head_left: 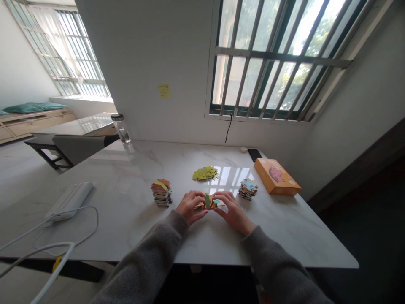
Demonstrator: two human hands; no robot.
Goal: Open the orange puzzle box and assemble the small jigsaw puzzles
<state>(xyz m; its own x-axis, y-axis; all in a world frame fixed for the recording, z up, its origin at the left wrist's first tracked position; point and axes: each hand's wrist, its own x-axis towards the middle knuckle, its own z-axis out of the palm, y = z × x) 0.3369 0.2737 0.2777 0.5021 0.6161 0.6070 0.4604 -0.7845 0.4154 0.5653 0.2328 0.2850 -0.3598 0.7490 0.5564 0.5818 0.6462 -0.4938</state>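
Note:
Both hands meet over the middle of the table, pinching a small stack of jigsaw puzzle pieces (209, 201) from either side. My left hand (191, 206) grips the left edge, thumb below and fingers above. On the other edge my right hand (233, 212) has its fingers closed in the same way. The top piece shows green, yellow and red. A taller stack of puzzle pieces (162, 194) stands left of my left hand, and another stack (248, 189) with a light blue top is just beyond my right hand. Behind the hands lies a loose pile of yellow-green pieces (205, 173).
An orange box (277, 177) sits at the right, with a black phone (255, 155) behind it. At the back left is a clear bottle (122, 128). A white power strip (71, 201) with cables lies on the left of the white table (126, 202).

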